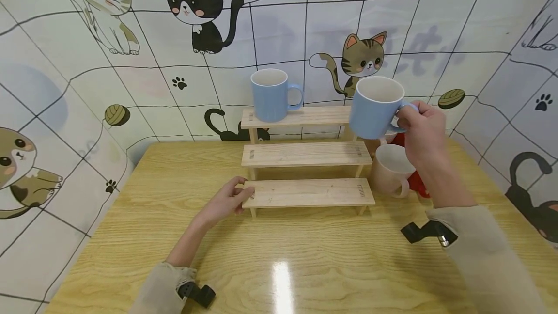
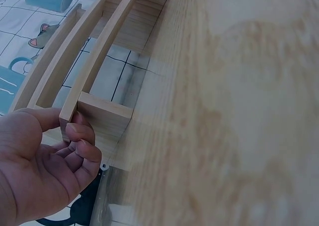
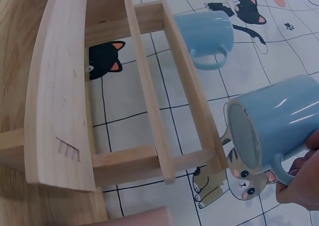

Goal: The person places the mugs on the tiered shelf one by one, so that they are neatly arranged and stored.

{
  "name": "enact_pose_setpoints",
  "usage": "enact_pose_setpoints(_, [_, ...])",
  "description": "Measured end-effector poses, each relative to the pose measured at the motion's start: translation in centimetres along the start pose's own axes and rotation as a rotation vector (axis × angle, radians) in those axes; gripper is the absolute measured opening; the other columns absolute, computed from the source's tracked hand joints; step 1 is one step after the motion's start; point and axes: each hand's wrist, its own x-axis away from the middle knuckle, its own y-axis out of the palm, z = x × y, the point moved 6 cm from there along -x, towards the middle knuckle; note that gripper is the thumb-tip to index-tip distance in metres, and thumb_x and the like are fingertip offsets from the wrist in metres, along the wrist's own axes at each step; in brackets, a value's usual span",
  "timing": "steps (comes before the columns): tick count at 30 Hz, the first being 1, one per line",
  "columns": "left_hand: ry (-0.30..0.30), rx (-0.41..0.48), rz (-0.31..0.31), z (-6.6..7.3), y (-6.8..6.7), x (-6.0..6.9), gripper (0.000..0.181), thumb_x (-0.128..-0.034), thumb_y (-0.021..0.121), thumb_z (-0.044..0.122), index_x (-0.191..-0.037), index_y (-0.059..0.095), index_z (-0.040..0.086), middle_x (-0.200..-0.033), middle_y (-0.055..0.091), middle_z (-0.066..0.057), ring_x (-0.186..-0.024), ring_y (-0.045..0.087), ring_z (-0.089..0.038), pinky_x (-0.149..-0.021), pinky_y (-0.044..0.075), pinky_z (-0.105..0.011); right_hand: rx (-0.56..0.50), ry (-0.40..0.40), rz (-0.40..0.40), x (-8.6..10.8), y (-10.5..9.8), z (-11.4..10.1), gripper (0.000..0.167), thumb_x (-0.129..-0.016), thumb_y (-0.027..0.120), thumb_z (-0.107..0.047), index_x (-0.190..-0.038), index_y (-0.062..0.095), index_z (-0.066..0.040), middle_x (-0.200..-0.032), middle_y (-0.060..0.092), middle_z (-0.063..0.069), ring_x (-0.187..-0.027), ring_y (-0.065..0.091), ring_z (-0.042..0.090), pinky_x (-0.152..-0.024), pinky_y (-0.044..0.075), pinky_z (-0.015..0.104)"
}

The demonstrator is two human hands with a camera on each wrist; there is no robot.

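Note:
My right hand (image 1: 424,130) grips the handle of a blue mug (image 1: 377,108), which is held up at the right end of the rack's top shelf. In the right wrist view the base of that mug (image 3: 269,123) faces the camera, apart from the shelf. A second blue mug (image 1: 270,96) stands upright on the left part of the top shelf, handle to the right. With thumb and fingers my left hand (image 1: 224,197) pinches the left end of the lowest board of the three-tier wooden rack (image 1: 307,193). The left wrist view shows the thumb and curled fingers (image 2: 82,133) around that board end.
Right of the rack stands a pale pink mug (image 1: 390,171), with red items (image 1: 418,185) partly hidden behind it and my right arm. The rack sits on a wooden table (image 1: 196,159) before a cat-patterned cloth backdrop (image 1: 279,28).

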Motion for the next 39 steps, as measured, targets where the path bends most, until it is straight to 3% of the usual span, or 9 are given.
enact_pose_setpoints(4, [0.003, 0.006, -0.004, 0.1, 0.1, 0.0, 0.042, -0.1073, 0.054, 0.029, -0.132, 0.038, -0.002, -0.072, 0.042, -0.002, -0.06, 0.041, -0.018, -0.063, 0.042, -0.029, 0.045, 0.035, -0.018, -0.3, 0.6, 0.9, 0.022, -0.094, 0.049, 0.001, -0.073, 0.049, -0.005, -0.067, 0.035, 0.003, -0.07, 0.033, 0.02, -0.057, 0.035, 0.025])
enact_pose_setpoints(8, [-0.001, 0.013, -0.002, 0.0, 0.0, 0.0, 0.039, -0.1075, 0.053, 0.029, -0.13, 0.039, 0.0, -0.071, 0.041, -0.001, -0.06, 0.04, -0.016, -0.062, 0.04, -0.029, 0.103, 0.062, -0.031, -0.7, 1.2, 1.5, 0.019, -0.095, 0.051, -0.003, -0.077, 0.051, -0.007, -0.066, 0.037, 0.002, -0.062, 0.031, 0.018, -0.041, 0.024, 0.027])
enact_pose_setpoints(11, [-0.01, 0.016, 0.002, -0.1, -0.1, 0.0, 0.038, -0.1075, 0.053, 0.028, -0.129, 0.04, 0.001, -0.071, 0.04, -0.001, -0.059, 0.039, -0.016, -0.062, 0.04, -0.029, 0.147, 0.053, -0.017, -1.1, 1.7, 1.7, 0.019, -0.096, 0.052, -0.005, -0.077, 0.053, -0.009, -0.067, 0.038, 0.001, -0.061, 0.029, 0.016, -0.045, 0.021, 0.028])
enact_pose_setpoints(14, [-0.014, 0.024, -0.002, -0.1, 0.0, 0.0, 0.038, -0.1075, 0.053, 0.029, -0.13, 0.039, 0.001, -0.072, 0.04, -0.001, -0.059, 0.039, -0.016, -0.063, 0.04, -0.029, 0.161, 0.036, -0.019, -1.7, 2.2, 2.0, 0.022, -0.095, 0.052, -0.005, -0.074, 0.053, -0.01, -0.065, 0.037, 0.0, -0.064, 0.031, 0.016, -0.057, 0.027, 0.028])
enact_pose_setpoints(18, [-0.015, 0.026, -0.008, -0.1, 0.0, 0.1, 0.041, -0.1076, 0.053, 0.028, -0.132, 0.038, -0.001, -0.073, 0.041, -0.001, -0.059, 0.04, -0.016, -0.063, 0.041, -0.03, 0.09, 0.024, -0.049, -2.5, 3.0, 2.4, 0.026, -0.093, 0.049, 0.0, -0.068, 0.049, -0.006, -0.063, 0.033, 0.001, -0.068, 0.031, 0.019, -0.07, 0.026, 0.027])
enact_pose_setpoints(29, [-0.01, 0.033, -0.011, 0.1, 0.1, 0.0, 0.041, -0.1075, 0.053, 0.028, -0.132, 0.036, -0.001, -0.073, 0.04, -0.002, -0.06, 0.039, -0.017, -0.063, 0.041, -0.03, 0.104, 0.016, -0.137, -4.5, 4.4, 3.2, 0.032, -0.094, 0.048, -0.001, -0.063, 0.043, -0.009, -0.062, 0.031, 0.0, -0.065, 0.03, 0.017, -0.068, 0.029, 0.027])
enact_pose_setpoints(39, [-0.016, 0.021, 0.004, 0.0, 0.0, 0.1, 0.039, -0.1075, 0.053, 0.028, -0.131, 0.038, 0.001, -0.071, 0.039, -0.001, -0.06, 0.039, -0.017, -0.064, 0.041, -0.03, 0.011, 0.03, -0.259, -7.1, 6.2, 4.2, 0.03, -0.088, 0.044, 0.006, -0.061, 0.04, -0.007, -0.059, 0.031, 0.0, -0.061, 0.028, 0.016, -0.063, 0.027, 0.027])
